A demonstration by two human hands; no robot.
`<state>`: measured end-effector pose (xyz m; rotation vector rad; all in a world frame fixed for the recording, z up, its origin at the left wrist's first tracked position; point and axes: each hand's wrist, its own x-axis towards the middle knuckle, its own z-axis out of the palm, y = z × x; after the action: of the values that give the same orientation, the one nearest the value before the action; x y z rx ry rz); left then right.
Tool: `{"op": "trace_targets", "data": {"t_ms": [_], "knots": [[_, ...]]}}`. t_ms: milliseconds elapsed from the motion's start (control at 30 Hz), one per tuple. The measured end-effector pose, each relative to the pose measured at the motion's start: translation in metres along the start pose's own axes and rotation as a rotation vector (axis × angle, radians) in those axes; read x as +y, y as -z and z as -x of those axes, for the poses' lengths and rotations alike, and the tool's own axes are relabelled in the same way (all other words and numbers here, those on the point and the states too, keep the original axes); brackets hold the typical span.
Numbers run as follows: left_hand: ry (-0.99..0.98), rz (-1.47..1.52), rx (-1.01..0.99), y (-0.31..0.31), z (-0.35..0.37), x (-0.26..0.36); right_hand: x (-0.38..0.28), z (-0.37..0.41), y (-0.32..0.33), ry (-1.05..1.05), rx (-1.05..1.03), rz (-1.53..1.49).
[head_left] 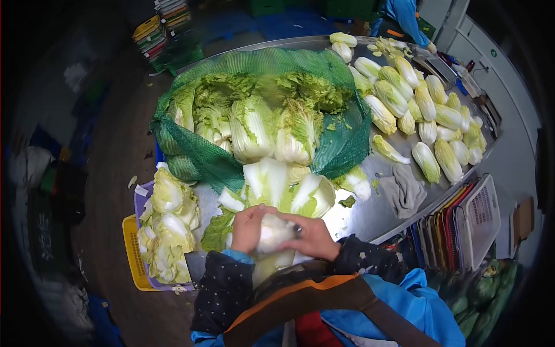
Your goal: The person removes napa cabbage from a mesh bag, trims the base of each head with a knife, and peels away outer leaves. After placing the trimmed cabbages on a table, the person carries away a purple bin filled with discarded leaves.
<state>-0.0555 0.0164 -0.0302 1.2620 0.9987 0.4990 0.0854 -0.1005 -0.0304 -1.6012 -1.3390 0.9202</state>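
- The left grip (247, 230) is wrapped around the near side of a cabbage (274, 234), thumb toward its top.
- The right grip (315, 236) closes on the same cabbage from the other side, fingers curled along it; a small dark spot (298, 230) shows at these fingers, too small to make out.
- The cabbage sits between both palms, its white base upward, in front of the person's body at the near edge of the desk (370, 213).
- Just beyond the hands lie thick white-ribbed leaves (266, 180), with a limp green leaf (217, 232) beside the left wrist.
- Farther out, a green net (347, 151) lies open toward the person, with untrimmed heads (251, 130) inside.
- Left of the hands, a purple basket (140, 201) is heaped with pale leaves (173, 231); a yellow basket (133, 254) shows under and beside it.
- Right of the net, a grey cloth (403, 191) lies crumpled on the metal.
- Past the cloth, many pale heads (439, 115) spread over the far right part of the desk.
- Beside its right edge, crates (483, 202) stand on their sides in a row.
- At the far end, a co-worker's blue sleeve (406, 20) reaches in.
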Motion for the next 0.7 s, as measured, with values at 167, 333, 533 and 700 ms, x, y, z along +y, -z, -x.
{"op": "trace_targets", "data": {"t_ms": [167, 333, 533, 700], "knots": [[-0.046, -0.098, -0.036, 0.018, -0.001, 0.003, 0.04, -0.013, -0.003, -0.139, 0.04, -0.332], [-0.599, -1.053, 0.103, 0.032, 0.048, 0.021, 0.077, -0.003, -0.026, 0.045, 0.1, -0.014], [0.196, 0.737, 0.032, 0.136, 0.063, -0.023, 0.047, 0.0, 0.05, -0.444, 0.357, 0.483], [-0.338, 1.132, -0.052, 0.072, 0.085, 0.036, 0.024, -0.033, 0.018, 0.019, -0.104, -0.789]]}}
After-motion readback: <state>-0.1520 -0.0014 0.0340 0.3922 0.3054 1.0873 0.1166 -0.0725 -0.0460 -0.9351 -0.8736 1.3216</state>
